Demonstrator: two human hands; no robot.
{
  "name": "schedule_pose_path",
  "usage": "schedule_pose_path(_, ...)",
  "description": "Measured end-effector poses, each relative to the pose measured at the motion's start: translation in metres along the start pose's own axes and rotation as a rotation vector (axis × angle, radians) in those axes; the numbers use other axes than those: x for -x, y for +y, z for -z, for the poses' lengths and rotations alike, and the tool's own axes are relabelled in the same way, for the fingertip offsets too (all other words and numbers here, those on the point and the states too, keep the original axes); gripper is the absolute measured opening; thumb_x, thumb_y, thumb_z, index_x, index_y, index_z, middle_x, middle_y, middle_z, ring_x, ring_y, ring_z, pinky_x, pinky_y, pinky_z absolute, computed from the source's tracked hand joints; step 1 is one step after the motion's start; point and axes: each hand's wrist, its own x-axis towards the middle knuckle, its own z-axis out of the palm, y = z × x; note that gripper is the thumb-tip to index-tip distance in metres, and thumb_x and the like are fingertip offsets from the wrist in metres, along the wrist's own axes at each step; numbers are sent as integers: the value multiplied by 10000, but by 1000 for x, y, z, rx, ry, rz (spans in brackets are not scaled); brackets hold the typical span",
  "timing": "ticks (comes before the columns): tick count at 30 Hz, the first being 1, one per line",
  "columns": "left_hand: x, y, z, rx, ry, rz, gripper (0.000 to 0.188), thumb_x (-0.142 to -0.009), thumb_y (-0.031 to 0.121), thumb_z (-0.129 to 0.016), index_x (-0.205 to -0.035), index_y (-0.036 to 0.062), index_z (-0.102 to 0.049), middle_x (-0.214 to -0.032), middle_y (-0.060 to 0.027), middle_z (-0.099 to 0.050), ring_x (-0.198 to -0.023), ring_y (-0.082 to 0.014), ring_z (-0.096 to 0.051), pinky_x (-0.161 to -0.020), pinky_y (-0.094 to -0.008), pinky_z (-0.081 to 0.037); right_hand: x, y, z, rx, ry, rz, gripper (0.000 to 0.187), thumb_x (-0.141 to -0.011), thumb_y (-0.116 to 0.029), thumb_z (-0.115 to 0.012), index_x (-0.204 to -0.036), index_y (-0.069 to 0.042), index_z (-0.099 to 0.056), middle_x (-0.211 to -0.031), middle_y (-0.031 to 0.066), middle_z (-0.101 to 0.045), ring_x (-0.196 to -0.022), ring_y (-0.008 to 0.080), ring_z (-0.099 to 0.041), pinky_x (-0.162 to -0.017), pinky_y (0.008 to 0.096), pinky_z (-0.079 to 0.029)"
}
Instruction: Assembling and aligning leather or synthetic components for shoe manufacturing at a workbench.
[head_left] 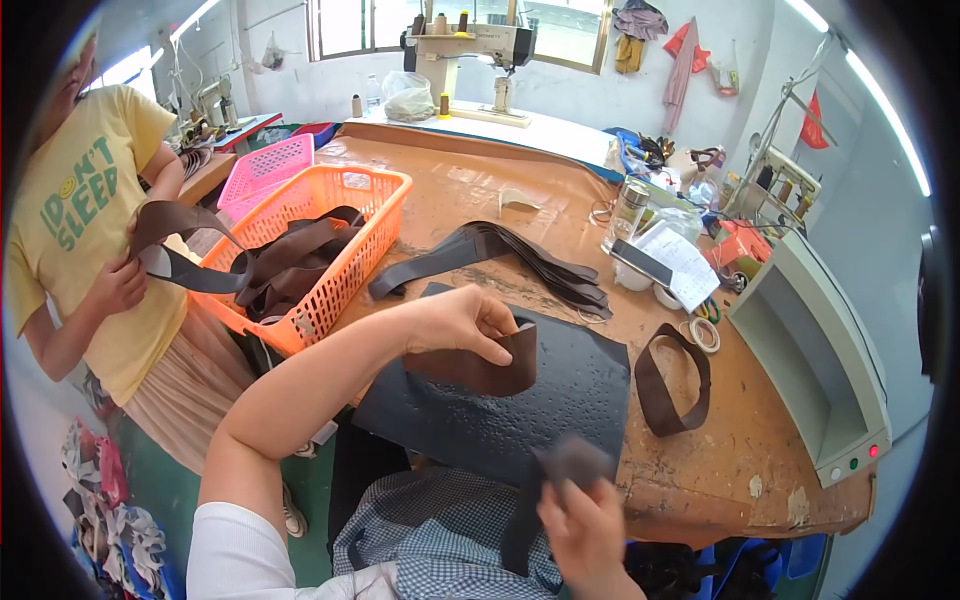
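My left hand [468, 325] pinches a dark brown leather-like strip [480, 372] above a black pitted mat [590, 365] on the workbench. Nearer to my body, my right hand [582, 530] is closed around a dark brown strip end [572, 462], blurred by motion. A dark length [522, 530] hangs beside that hand over my checked apron. Whether both hands hold the same strip I cannot tell. A closed loop of brown strip [652, 385] lies right of the mat. Beyond it, a fanned bundle of similar strips [520, 255] rests on the bench.
An orange basket [385, 215] of brown strips stands at the left, with a pink basket [262, 172] behind. A person [105, 220] there holds another strip. On the right are a phone [642, 262], a glass bottle [627, 212], tape rolls [704, 335] and a grey machine [815, 350].
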Motion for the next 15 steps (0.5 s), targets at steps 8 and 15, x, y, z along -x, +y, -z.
schedule_pose_path(8,52,43,-49,-457,-54,-295,309,-893,62,-649,-1186,-12,-582,-978,-122,-602,-944,-198,-594,-838,-331,-474,-85,84,42,-264,70,-155,269,-960,-77,-581,-1224,-46,-537,-1110,110,-616,-979,201,-602,-825,288,-542)
schedule_pose_path(15,84,3,-78,-246,57,-140,322,-808,111,-763,-1078,-6,-632,-1057,-137,-650,-1033,-258,-614,-900,-340,-477,-94,87,51,-354,-143,-109,338,-896,-171,-665,-1205,-61,-586,-1185,77,-622,-1119,241,-598,-951,402,-519)
